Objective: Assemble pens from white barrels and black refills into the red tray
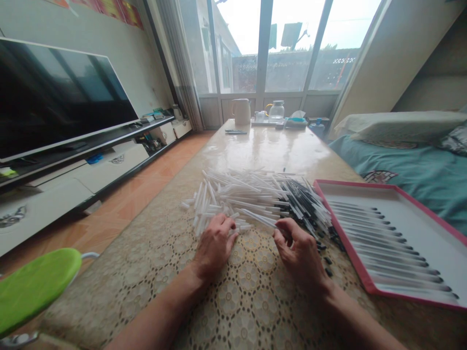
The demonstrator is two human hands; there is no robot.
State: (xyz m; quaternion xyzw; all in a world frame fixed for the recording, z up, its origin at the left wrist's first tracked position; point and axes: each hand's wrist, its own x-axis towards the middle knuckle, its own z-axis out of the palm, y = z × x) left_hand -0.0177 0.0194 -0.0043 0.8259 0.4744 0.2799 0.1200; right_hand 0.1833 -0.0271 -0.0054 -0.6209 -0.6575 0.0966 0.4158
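Right fingers (285, 223) pinch at least one white tube (260, 218); left fingers (228, 223) curl at one heap (241, 187), grip unclear.

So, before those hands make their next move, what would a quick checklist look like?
1. Right hand has a grip: ok, its fingertips pinch at least one slim white stick.
2. Left hand holds a piece: cannot tell; its fingers are at the near edge of the white tubes.
3. White tubes within reach: ok, heaped before both hands.
4. Dark-tipped sticks in the pink-rimmed tray lie side by side: ok.
5. Small black pieces gathered: not ok, some lie loose near the right hand.
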